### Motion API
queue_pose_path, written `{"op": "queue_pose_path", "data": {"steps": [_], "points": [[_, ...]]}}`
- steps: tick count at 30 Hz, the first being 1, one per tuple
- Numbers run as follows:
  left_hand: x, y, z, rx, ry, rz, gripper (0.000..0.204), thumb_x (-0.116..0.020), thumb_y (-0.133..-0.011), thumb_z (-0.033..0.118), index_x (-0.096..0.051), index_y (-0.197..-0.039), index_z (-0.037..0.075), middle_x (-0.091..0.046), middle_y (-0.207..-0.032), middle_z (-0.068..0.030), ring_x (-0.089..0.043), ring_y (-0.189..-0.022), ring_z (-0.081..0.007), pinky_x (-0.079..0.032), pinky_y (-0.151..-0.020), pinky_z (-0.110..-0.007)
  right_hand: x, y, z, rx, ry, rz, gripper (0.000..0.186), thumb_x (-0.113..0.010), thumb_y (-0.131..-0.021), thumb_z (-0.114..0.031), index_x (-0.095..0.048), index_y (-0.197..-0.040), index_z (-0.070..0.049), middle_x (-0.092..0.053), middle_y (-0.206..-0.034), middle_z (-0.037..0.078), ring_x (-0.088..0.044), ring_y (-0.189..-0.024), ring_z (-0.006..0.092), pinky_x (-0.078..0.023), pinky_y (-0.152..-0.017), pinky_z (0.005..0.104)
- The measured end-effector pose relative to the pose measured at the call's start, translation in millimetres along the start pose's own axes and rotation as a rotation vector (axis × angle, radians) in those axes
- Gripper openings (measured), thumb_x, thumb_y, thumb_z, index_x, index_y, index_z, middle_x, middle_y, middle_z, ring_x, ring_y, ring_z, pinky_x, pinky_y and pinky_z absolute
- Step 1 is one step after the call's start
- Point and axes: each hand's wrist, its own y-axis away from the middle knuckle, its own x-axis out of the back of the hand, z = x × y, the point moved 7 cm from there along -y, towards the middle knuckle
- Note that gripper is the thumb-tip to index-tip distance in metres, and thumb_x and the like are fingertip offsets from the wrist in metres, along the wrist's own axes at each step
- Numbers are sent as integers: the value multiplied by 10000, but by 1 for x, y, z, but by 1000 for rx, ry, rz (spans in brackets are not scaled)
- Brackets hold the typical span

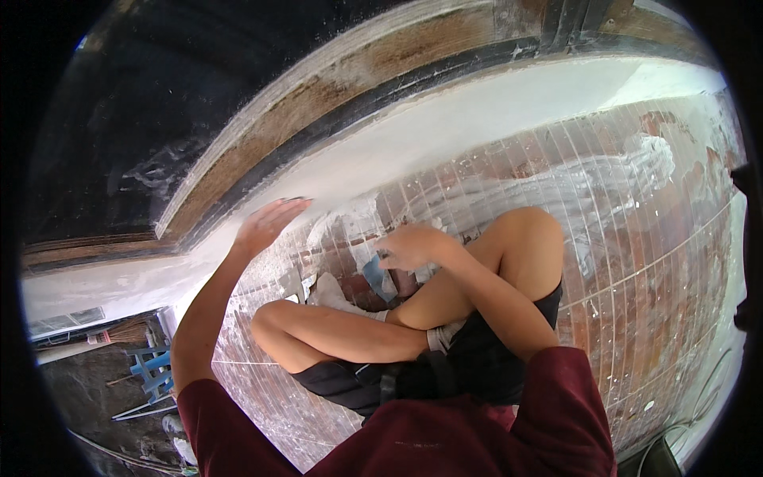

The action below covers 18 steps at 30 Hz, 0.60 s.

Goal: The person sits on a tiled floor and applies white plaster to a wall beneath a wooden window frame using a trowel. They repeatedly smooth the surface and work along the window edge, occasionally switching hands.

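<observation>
My left hand (272, 224) is raised beside the low white wall (381, 147), its fingers stretched out with nothing seen in them. Its fingertips reach the wall's face or come very close to it; I cannot tell which. In front of my crossed legs is my right hand (412, 246), smeared by motion, its fingers bent and partly hidden. Just below those fingers is a flat blue-grey piece (378, 277), its kind unclear. Whether my right hand touches it does not show.
I sit on a reddish tiled floor (628, 238) streaked with white dust. A worn wooden frame (318, 95) runs above the wall, edging a dark pane (151, 119). At lower left are a broom (119, 334) and a blue wooden object (152, 370). A cable (675, 429) lies at lower right.
</observation>
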Motion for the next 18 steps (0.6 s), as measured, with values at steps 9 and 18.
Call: {"op": "queue_pose_path", "data": {"steps": [9, 18], "points": [[78, -246, 26, 30, -149, 186, 785, -480, -874, 212, -124, -1559, 69, -78, -1643, -13, -97, -1501, -138, -57, -1246, -351, -20, -3, 6, 35, -9, -49, 482, -620, -868, -470, -646, -1138, -71, -670, -1070, 217, -633, -1025, 396, -491, -883, 490], [71, -229, 29, 45, -89, 211, 745, -471, -886, 216, -176, -1553, 68, -126, -1636, -5, -134, -1495, -140, -86, -1243, -339, -18, -9, 20, 105, -148, 52, 476, -627, -865, -457, -650, -1119, -55, -672, -1067, 213, -629, -1015, 398, -481, -880, 489]]}}
